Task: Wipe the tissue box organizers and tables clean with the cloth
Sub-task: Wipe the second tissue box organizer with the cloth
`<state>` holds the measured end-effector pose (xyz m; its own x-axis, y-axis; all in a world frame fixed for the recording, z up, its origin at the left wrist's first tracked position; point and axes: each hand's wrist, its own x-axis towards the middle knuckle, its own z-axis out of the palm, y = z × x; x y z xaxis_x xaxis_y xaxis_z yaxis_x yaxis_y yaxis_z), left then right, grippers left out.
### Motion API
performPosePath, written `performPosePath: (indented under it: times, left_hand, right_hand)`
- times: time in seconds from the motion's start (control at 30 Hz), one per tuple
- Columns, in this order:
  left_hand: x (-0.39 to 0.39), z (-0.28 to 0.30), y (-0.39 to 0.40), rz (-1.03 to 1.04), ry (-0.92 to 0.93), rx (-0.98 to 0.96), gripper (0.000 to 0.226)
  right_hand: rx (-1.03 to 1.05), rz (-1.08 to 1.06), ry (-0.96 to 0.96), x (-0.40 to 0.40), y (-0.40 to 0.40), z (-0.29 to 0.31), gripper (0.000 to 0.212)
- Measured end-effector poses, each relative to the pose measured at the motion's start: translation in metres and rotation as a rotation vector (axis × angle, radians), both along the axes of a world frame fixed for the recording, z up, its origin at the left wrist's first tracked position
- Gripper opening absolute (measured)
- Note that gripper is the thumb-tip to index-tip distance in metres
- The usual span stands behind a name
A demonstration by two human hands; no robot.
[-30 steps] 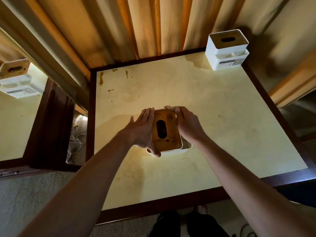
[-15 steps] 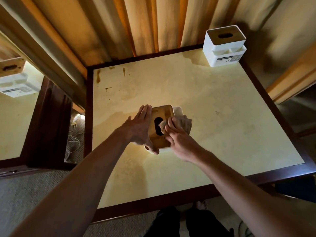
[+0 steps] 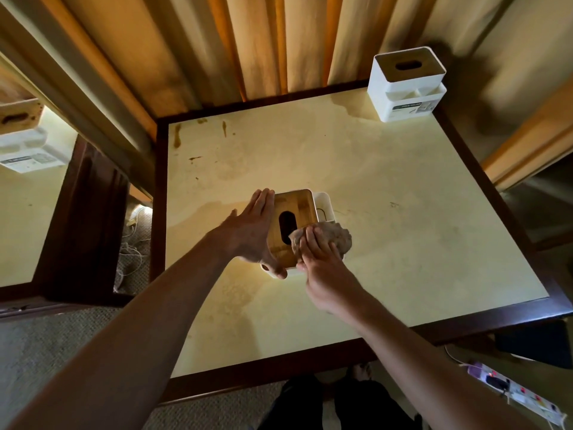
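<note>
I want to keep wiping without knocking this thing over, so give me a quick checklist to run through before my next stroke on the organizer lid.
1. Organizer steadied: left hand lies flat against the near tissue box organizer, thumb at its front corner. Ok.
2. Cloth under control: right hand presses the cloth on the lid's right edge. Ok.
3. Lid clean: dark marks show near its front edge. Not ok.
4. Side compartment wiped: cannot tell.
5. Table clean: brown stains at far left corner. Not ok.
6. Second organizer wiped: cannot tell.
</note>
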<state>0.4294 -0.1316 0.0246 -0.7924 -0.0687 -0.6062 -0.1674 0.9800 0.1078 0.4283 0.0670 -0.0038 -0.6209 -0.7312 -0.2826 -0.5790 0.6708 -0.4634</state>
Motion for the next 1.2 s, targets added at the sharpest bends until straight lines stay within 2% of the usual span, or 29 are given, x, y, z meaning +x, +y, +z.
performPosePath:
  times: [0.13, 0.33, 0.47, 0.6, 0.73, 0.9, 1.07, 1.2]
  left_hand:
    - [0.0, 0.003, 0.001, -0.008, -0.007, -0.003, 0.172]
    - [0.002, 0.003, -0.001, -0.002, -0.003, 0.009, 0.171]
    - [0.003, 0.003, -0.002, -0.008, 0.005, 0.007, 0.171]
    - [0.003, 0.001, -0.004, -0.014, 0.008, 0.015, 0.171]
    - [0.004, -0.002, -0.005, -0.001, 0.011, 0.037, 0.171]
    - [0.004, -0.002, -0.005, -0.01, 0.014, 0.056, 0.171]
    - [0.004, 0.0, -0.005, -0.015, 0.012, 0.055, 0.17]
    - [0.005, -0.003, -0.005, 0.0, 0.018, 0.067, 0.169]
  right_hand:
    - [0.074, -0.023, 0.014, -0.041, -0.029, 0.004, 0.061]
    - [0.113, 0.076, 0.122, -0.078, -0.047, 0.001, 0.061]
    - [0.065, 0.05, 0.084, -0.062, -0.037, 0.005, 0.06]
    - [-0.089, 0.081, 0.098, -0.024, 0.0, 0.0, 0.054]
    - [-0.182, 0.066, 0.113, 0.005, 0.022, -0.009, 0.064]
    - [-0.209, 0.027, 0.193, 0.015, 0.01, -0.021, 0.067]
    - [-0.201, 0.07, 0.32, 0.022, -0.004, -0.029, 0.081]
    - [-0.2, 0.017, 0.445, 0.014, 0.014, -0.034, 0.075]
